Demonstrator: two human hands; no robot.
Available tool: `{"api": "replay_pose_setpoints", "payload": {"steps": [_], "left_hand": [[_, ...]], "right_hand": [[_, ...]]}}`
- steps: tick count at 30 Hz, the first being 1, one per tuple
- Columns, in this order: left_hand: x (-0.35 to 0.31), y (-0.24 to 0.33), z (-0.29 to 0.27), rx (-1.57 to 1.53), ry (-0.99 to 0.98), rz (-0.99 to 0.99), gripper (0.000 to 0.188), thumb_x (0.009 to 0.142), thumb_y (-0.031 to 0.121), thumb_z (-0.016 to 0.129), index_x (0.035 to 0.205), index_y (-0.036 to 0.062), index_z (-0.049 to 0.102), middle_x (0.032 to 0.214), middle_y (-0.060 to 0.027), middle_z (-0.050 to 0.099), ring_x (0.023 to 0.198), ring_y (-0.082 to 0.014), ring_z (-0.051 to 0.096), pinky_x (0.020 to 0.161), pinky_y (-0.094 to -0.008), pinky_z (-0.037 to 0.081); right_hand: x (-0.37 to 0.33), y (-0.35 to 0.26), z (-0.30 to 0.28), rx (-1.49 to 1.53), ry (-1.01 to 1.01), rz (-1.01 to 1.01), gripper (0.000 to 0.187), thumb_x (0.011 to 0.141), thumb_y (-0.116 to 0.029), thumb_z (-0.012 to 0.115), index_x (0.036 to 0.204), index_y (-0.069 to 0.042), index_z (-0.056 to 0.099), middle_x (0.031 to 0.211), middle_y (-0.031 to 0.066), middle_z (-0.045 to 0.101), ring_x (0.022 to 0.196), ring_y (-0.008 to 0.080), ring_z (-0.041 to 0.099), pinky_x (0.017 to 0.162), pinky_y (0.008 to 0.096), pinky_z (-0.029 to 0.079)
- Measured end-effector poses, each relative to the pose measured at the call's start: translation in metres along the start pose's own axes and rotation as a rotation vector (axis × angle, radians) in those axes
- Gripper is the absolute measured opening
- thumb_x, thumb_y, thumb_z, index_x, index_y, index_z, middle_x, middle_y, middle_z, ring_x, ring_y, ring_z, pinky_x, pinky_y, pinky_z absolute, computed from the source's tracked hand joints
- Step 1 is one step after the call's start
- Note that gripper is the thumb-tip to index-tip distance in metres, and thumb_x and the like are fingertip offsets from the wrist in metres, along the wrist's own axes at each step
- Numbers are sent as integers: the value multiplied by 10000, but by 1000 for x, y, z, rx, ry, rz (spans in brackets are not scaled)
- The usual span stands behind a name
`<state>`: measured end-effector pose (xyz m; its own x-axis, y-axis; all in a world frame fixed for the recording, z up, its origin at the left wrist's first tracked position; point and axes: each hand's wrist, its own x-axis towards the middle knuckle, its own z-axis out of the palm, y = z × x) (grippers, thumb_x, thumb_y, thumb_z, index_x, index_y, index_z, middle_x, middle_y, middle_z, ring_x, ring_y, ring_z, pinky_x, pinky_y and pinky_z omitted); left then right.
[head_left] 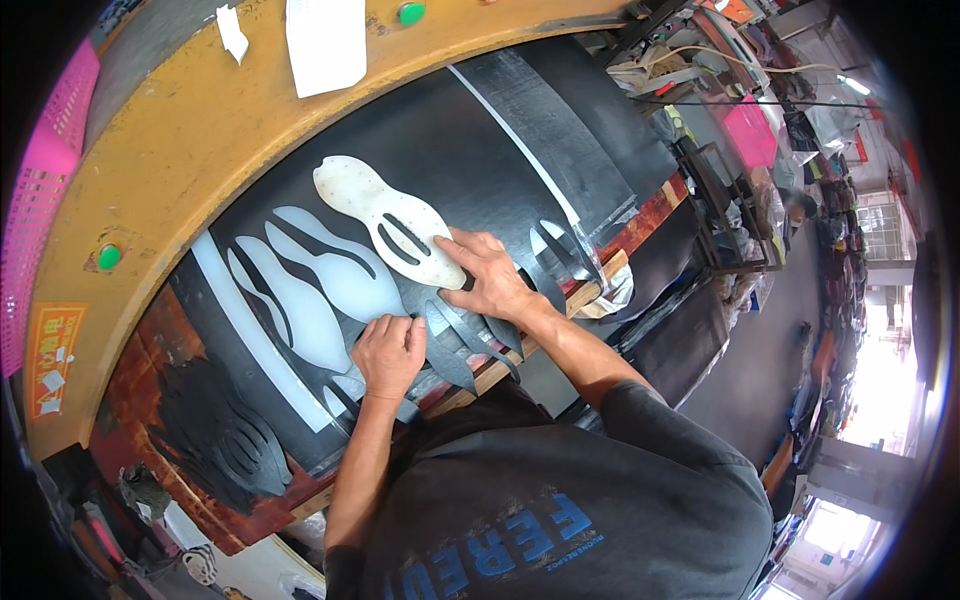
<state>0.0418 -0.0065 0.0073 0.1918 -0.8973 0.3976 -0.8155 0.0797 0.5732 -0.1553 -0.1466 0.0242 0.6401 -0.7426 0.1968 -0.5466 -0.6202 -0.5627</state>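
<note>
My right hand (485, 272) grips the near end of an off-white, speckled cutting die (352, 187), long and waisted, with slots through its wider part. The die lies on a black sheet (440, 130). Holes cut in the sheet, one a curved cut-out (355, 285) left of the die, show white underneath. My left hand (390, 350) is closed at the sheet's near edge; what its fingers hold, if anything, is hidden. Between my hands, dark cut pieces (450, 362) hang over the near edge.
A yellow machine beam (190, 130) with green buttons arches across the far side. A pile of black cut pieces (235, 450) lies at the left on the reddish board (150, 345). Another black sheet (560, 120) overlaps at the right. A pink basket (45, 170) stands far left.
</note>
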Motion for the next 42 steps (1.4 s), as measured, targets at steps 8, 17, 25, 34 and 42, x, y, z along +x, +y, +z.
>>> {"api": "replay_pose_setpoints", "payload": {"steps": [8, 17, 25, 34, 42], "left_hand": [[2, 1, -7, -117, -54, -39, 181, 898, 160, 783, 786, 84, 664, 743, -74, 631, 729, -325, 638, 652, -460, 500], [-22, 32, -25, -160, -101, -25, 175, 918, 167, 784, 808, 71, 688, 778, -104, 658, 721, -350, 663, 635, -469, 528], [-99, 71, -8, 120, -292, -227, 197, 994, 255, 704, 955, 63, 727, 897, -182, 748, 860, -415, 720, 775, -532, 555], [-127, 60, 36, 294, 113, -146, 249, 960, 261, 731, 854, 42, 680, 871, -173, 659, 867, -419, 623, 841, -526, 505], [-135, 54, 54, 342, 69, -196, 303, 1037, 276, 660, 890, 10, 675, 906, -238, 626, 919, -484, 587, 848, -582, 463]], "right_hand": [[-8, -4, -22, -48, -105, 67, 978, 772, -306, 911, 1600, -34, 467, 1561, 215, 541, 1493, 428, 437, 1225, 508, 386], [-27, 9, -19, 111, 139, 4, 805, 819, -209, 873, 1517, 24, 547, 1431, 243, 633, 1384, 427, 551, 1162, 480, 463], [-52, 15, -32, 326, 300, -78, 700, 928, -182, 763, 1533, 50, 501, 1283, 218, 725, 1213, 414, 658, 1061, 468, 530], [-1, -5, -79, 192, 451, -162, 817, 913, -150, 712, 1582, 117, 326, 1077, 255, 701, 974, 463, 680, 884, 530, 546], [-115, 55, 14, -150, 229, -369, 206, 890, -283, 697, 867, -79, 681, 850, 116, 654, 877, 340, 652, 794, 480, 528]]}}
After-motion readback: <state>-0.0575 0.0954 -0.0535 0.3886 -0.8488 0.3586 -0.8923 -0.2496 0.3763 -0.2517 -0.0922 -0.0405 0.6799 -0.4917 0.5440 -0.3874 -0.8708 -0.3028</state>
